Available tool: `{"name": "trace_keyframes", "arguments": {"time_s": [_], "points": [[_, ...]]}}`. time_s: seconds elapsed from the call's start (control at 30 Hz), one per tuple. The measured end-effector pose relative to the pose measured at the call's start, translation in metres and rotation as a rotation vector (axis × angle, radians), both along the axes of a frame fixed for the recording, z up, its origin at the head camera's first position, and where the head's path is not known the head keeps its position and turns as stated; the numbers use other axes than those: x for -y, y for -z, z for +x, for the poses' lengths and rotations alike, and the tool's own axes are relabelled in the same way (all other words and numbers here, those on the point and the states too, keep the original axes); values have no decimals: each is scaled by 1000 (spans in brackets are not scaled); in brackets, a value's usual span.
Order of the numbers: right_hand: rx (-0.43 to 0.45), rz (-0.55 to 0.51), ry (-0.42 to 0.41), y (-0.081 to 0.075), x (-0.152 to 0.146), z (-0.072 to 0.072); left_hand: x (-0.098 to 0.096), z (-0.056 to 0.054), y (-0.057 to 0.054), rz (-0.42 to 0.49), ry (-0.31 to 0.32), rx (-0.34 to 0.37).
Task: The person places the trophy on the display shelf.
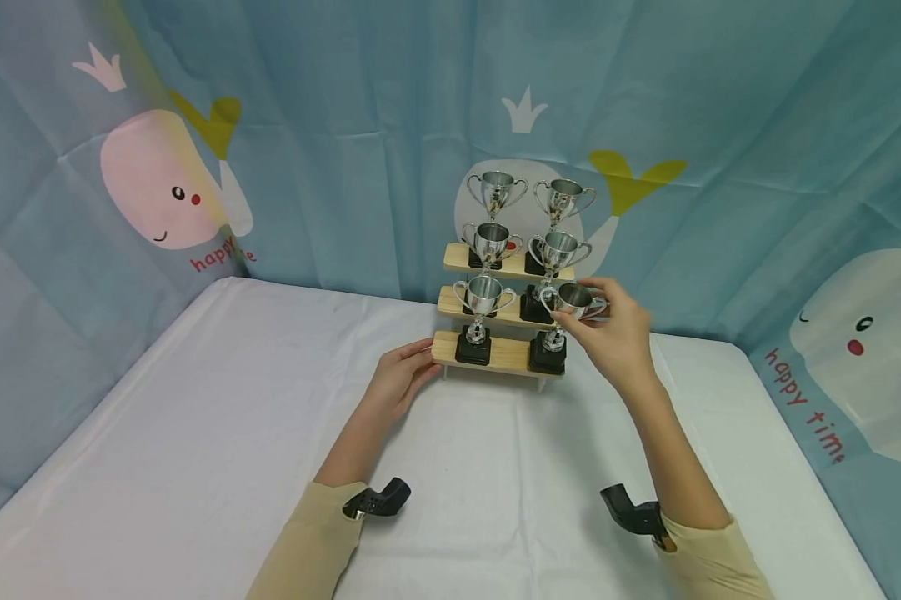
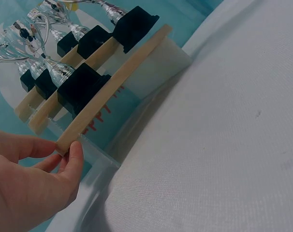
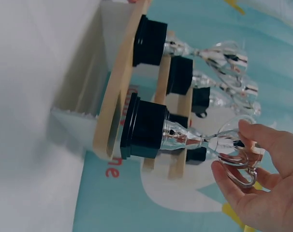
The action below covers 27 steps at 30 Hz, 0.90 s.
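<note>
My right hand [image 1: 617,335] grips a small silver two-handled trophy cup [image 3: 228,145] by its bowl and handle. The black base [image 1: 548,354] of that trophy is at the right end of the lowest wooden board, slightly tilted in the right wrist view; whether it fully touches the wood I cannot tell. Meanwhile my left hand [image 1: 399,379] pinches the left end of this lowest board [image 2: 118,79] between thumb and fingers. Another silver trophy [image 1: 483,297] stands upright on the left part of the same board.
Behind rise a middle board [image 1: 510,310] and a top board [image 1: 458,257], each bearing two similar trophies. Pale side panels [image 2: 170,60] support the boards. The stand rests on a white-covered table [image 1: 217,417], near a blue curtain [image 1: 330,167] with whale prints.
</note>
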State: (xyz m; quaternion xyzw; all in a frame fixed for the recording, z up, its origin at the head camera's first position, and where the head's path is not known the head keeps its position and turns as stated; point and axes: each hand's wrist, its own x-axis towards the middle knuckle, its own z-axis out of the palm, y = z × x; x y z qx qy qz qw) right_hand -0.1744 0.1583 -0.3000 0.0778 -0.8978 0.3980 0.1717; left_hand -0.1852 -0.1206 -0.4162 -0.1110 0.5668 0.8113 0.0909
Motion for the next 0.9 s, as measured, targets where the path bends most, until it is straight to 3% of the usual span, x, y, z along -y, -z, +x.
{"name": "trace_keyframes", "arguments": {"time_s": [0.9], "points": [[81,-16,-67,9,9,-4,3,3,0,2,5,1]]}}
